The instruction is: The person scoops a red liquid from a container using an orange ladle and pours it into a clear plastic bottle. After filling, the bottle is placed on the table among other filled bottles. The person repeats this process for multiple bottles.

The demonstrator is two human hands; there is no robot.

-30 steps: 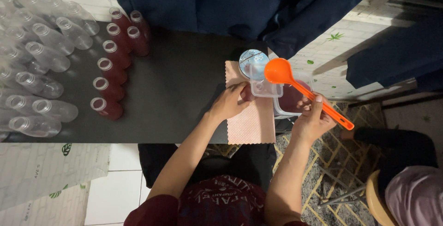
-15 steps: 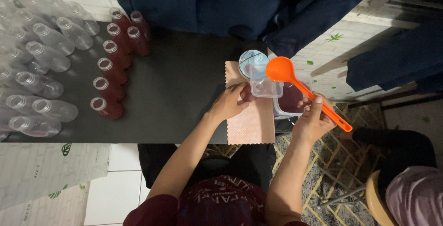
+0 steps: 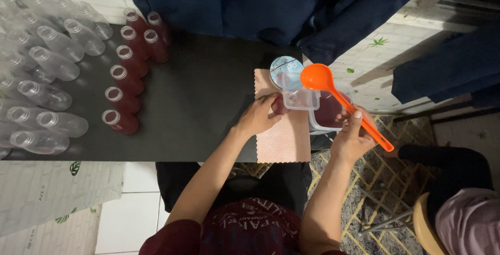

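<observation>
Right hand (image 3: 354, 138) grips orange ladle (image 3: 333, 93) over a clear square tub (image 3: 301, 99). Left hand (image 3: 259, 115) curled around a small bottle (image 3: 278, 105) on the pink cloth (image 3: 284, 140); bottle mostly hidden.

A wide bare stretch of black tabletop (image 3: 208, 93) lies left of the pink cloth (image 3: 284, 140) — open passage. Farther left, red-filled bottles (image 3: 125, 78) and clear empty bottles (image 3: 41, 67) crowd together — blocking that side.
</observation>
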